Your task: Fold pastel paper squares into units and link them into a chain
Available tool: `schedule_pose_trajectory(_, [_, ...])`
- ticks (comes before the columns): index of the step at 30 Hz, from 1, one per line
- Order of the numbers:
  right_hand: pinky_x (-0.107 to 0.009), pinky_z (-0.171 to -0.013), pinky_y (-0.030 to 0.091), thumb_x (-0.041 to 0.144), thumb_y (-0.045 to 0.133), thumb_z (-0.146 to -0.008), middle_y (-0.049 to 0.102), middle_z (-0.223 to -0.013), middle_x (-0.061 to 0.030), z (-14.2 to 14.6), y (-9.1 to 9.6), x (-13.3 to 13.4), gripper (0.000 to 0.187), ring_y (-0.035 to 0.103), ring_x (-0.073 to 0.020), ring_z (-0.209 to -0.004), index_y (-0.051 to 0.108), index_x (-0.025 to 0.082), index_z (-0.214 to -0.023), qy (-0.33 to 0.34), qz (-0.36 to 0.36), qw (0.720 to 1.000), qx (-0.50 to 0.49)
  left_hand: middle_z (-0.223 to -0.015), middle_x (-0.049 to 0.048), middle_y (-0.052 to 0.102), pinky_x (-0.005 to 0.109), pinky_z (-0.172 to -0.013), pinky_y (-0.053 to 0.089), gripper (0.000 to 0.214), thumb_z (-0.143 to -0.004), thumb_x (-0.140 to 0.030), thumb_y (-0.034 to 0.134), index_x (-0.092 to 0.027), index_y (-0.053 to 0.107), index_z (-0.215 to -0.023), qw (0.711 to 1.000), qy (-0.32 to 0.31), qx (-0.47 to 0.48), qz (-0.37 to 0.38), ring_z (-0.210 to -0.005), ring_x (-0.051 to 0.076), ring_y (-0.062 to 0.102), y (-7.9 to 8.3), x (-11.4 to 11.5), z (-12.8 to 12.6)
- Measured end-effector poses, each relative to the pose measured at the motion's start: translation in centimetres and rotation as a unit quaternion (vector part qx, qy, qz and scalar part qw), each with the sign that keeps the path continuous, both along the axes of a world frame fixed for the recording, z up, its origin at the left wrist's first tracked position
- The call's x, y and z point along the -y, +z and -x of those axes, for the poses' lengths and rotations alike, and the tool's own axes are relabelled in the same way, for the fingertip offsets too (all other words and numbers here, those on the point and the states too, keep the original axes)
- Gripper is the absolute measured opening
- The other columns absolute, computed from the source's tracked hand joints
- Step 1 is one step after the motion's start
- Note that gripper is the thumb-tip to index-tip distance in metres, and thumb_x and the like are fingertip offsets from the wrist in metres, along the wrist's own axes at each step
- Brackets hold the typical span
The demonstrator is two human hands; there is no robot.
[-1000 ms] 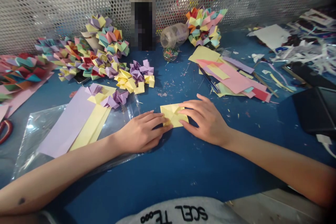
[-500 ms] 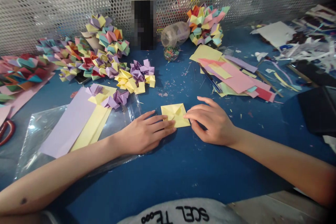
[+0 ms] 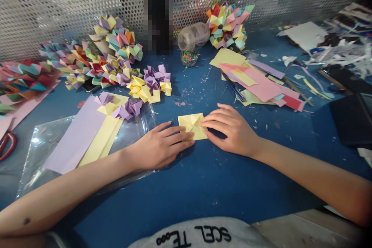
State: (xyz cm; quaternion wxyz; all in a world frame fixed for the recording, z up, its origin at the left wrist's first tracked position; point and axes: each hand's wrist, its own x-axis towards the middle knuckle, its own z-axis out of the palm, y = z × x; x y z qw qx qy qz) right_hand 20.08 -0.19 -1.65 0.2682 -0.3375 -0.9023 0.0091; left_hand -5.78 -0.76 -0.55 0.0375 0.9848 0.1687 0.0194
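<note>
Folded paper: pale yellow, flat, near-rectangular, creases meeting mid-face; on the blue worktop between the hands.
Left hand: fingers outstretched, laid across its lower left.
Right hand: fingers bent at its right edge (pinching or merely touching, cannot tell).
Hidden: lower-left corner, under fingers.
Cut off: red loop, left border.

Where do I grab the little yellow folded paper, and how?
I'd pinch the yellow folded paper by its far edge, coming from the far side. It lies flat, so thumb and fingertip on a thin edge should work best. That edge looks mostly uncovered, while the left hand covers the near-left part and the right hand has fingertips at the right side.
</note>
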Motion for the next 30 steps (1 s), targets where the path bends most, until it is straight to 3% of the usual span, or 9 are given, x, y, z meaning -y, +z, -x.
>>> schedule_pose_trajectory(5, [-0.043,-0.094,0.038,0.018,0.059,-0.08,0.069,-0.092,-0.0028,-0.06,0.1,-0.12,0.009,0.06,-0.0167,-0.087,0.067,0.021,-0.083,0.005,-0.011,1.0,-0.002,-0.143,0.0031,0.038,0.045,-0.105,0.03,0.045,-0.092,-0.024,0.036,-0.02,0.036,-0.136,1.0,0.0,0.004,0.001,-0.13,0.023,0.035,-0.09,0.01,0.12])
schedule_pose_trajectory(18, [-0.043,-0.096,0.039,0.017,0.058,-0.08,0.068,-0.093,-0.0032,-0.21,0.08,-0.12,0.009,0.06,-0.0163,-0.088,0.067,0.019,-0.081,0.014,-0.005,1.0,0.007,-0.14,0.0051,0.042,0.045,-0.104,0.033,0.046,-0.09,-0.022,0.039,-0.02,0.035,-0.136,1.0,-0.004,0.011,0.003,-0.129,0.024,0.038,0.11,-0.01,0.0])
schedule_pose_trajectory(25, [-0.043,-0.101,0.037,0.013,0.051,-0.084,0.068,-0.101,-0.0044,-0.57,-0.19,-0.24,0.024,0.061,-0.0162,-0.096,0.059,0.016,-0.106,0.025,0.003,1.0,0.011,-0.141,0.0051,0.042,0.043,-0.105,0.031,0.045,-0.091,-0.023,0.036,-0.02,0.035,-0.136,1.0,-0.005,0.01,0.002,-0.13,0.023,0.037,-0.05,-0.05,-0.09])
schedule_pose_trajectory(30, [-0.046,-0.107,0.03,0.01,0.042,-0.087,0.049,-0.134,-0.01,-0.5,-0.1,-0.4,0.048,0.041,-0.0203,-0.127,0.037,0.014,-0.134,-0.006,0.045,0.997,0.059,-0.14,0.0027,0.043,0.045,-0.106,0.029,0.046,-0.091,-0.023,0.036,-0.022,0.034,-0.137,1.0,0.006,0.014,-0.011,-0.128,0.022,0.038,-0.07,0.1,-0.11])
